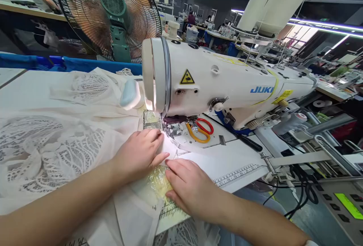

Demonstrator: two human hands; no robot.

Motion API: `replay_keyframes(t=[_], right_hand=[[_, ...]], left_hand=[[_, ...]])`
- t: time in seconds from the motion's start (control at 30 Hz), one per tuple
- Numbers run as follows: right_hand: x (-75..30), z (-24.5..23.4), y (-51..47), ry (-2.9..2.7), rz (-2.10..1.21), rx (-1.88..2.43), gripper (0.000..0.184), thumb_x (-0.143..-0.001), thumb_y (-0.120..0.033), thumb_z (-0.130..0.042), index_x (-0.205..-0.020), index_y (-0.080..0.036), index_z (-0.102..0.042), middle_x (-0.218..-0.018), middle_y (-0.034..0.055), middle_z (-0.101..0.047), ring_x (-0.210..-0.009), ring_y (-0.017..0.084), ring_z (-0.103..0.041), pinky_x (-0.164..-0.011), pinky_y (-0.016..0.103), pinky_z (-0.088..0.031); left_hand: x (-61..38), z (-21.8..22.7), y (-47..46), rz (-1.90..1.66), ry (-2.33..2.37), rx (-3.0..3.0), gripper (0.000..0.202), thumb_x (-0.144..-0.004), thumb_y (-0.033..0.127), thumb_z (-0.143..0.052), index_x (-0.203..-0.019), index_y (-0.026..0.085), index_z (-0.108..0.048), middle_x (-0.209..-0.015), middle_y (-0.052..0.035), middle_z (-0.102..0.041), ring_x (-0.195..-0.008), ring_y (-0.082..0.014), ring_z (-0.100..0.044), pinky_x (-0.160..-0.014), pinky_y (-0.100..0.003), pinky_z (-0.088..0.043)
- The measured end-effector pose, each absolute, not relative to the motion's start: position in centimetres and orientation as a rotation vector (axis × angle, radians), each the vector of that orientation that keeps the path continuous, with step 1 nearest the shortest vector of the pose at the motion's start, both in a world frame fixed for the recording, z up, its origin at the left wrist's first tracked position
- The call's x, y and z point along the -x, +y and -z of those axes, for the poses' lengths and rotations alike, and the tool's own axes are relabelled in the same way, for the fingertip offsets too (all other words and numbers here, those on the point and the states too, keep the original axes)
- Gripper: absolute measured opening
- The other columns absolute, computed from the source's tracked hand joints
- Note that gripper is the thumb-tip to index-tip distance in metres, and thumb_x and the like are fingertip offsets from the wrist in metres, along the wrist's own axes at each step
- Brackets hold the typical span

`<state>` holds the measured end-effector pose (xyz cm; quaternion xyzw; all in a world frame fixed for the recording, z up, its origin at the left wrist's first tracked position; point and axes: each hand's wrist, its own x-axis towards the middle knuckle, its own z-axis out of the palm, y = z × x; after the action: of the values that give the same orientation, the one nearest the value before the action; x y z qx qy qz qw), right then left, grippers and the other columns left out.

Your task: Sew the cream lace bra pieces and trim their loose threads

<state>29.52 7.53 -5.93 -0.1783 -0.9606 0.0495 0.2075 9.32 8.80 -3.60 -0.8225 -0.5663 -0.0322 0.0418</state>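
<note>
Off-white fabric [138, 212] with lace cut-out panels [51, 151] is spread over the bed of a white JUKI sewing machine [198, 72]. My left hand [138, 153] lies palm down on it, just in front of the presser foot area, thumb stretched to the right. Close beside it, my right hand [190, 185] has its fingers drawn together at the fabric's near right edge. Between and below both hands shows a shiny, clear, film-like strip with pale yellow [159, 183]. The needle tip is hidden behind the machine head and my left fingers.
Scissors with orange and red handles [200, 130] lie under the machine arm, near a black-handled tool [249, 143]. A pale blue and white oval object [130, 94] sits left of the head. Behind stands a large fan [113, 15]. A control panel [340, 204] is at lower right.
</note>
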Motion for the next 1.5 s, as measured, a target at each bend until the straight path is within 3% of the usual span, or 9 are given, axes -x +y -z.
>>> replay_keyframes(t=[0.47, 0.87, 1.07, 1.17, 1.33, 1.5], right_hand=[[-29.6, 6.7, 7.5, -2.656, -0.233, 0.491, 0.034, -0.091, -0.026, -0.046, -0.115, -0.005, -0.055, -0.123, 0.0227, -0.058, -0.115, 0.031, -0.051, -0.096, 0.048, -0.048], [-29.4, 6.5, 7.6, -2.636, -0.189, 0.488, 0.033, -0.089, -0.025, -0.044, -0.11, -0.004, -0.059, -0.123, 0.0205, -0.059, -0.114, 0.03, -0.053, -0.097, 0.044, -0.048], [-29.2, 6.1, 7.8, -2.695, -0.235, 0.512, 0.034, -0.09, -0.026, -0.043, -0.113, -0.006, -0.057, -0.129, 0.02, -0.057, -0.12, 0.03, -0.051, -0.1, 0.045, -0.046], [-29.2, 6.0, 7.8, -2.693, -0.238, 0.518, 0.034, -0.09, -0.027, -0.043, -0.113, -0.006, -0.056, -0.129, 0.0202, -0.056, -0.121, 0.03, -0.05, -0.101, 0.046, -0.045], [-29.0, 5.8, 8.0, -2.69, -0.286, 0.487, 0.03, -0.089, -0.026, -0.043, -0.109, -0.008, -0.057, -0.117, 0.0191, -0.062, -0.118, 0.029, -0.052, -0.101, 0.045, -0.046], [-29.2, 6.0, 8.1, -2.621, -0.321, 0.444, 0.026, -0.089, -0.024, -0.041, -0.102, -0.01, -0.059, -0.11, 0.0169, -0.065, -0.111, 0.026, -0.056, -0.098, 0.043, -0.048]], left_hand=[[-8.9, 3.8, 9.3, 0.137, -1.68, 2.517, 0.047, -0.088, 0.045, -0.046, -0.118, 0.012, -0.061, -0.113, -0.0166, -0.064, -0.103, -0.0333, -0.057, -0.078, -0.046, -0.047], [-8.4, 4.2, 9.5, 0.122, -1.672, 2.494, 0.048, -0.087, 0.045, -0.052, -0.121, 0.012, -0.06, -0.113, -0.0165, -0.065, -0.103, -0.0329, -0.059, -0.078, -0.044, -0.047], [-7.8, 4.3, 10.1, 0.164, -1.574, 2.487, 0.043, -0.088, 0.041, -0.05, -0.118, 0.013, -0.061, -0.116, -0.0159, -0.065, -0.109, -0.0336, -0.057, -0.085, -0.048, -0.045], [-8.1, 4.2, 9.3, 0.165, -1.42, 2.473, 0.035, -0.091, 0.031, -0.044, -0.113, 0.013, -0.064, -0.117, -0.0159, -0.065, -0.11, -0.0325, -0.056, -0.087, -0.048, -0.044], [-9.4, 4.4, 6.5, 0.141, -1.34, 2.591, 0.04, -0.083, 0.005, -0.038, -0.109, 0.016, -0.066, -0.119, -0.0116, -0.066, -0.088, -0.024, -0.062, -0.072, -0.037, -0.048], [-9.7, 4.7, 5.0, 0.185, -1.531, 2.556, 0.044, -0.074, 0.001, -0.044, -0.104, 0.023, -0.068, -0.12, -0.0051, -0.066, -0.07, -0.0198, -0.06, -0.062, -0.034, -0.046]])
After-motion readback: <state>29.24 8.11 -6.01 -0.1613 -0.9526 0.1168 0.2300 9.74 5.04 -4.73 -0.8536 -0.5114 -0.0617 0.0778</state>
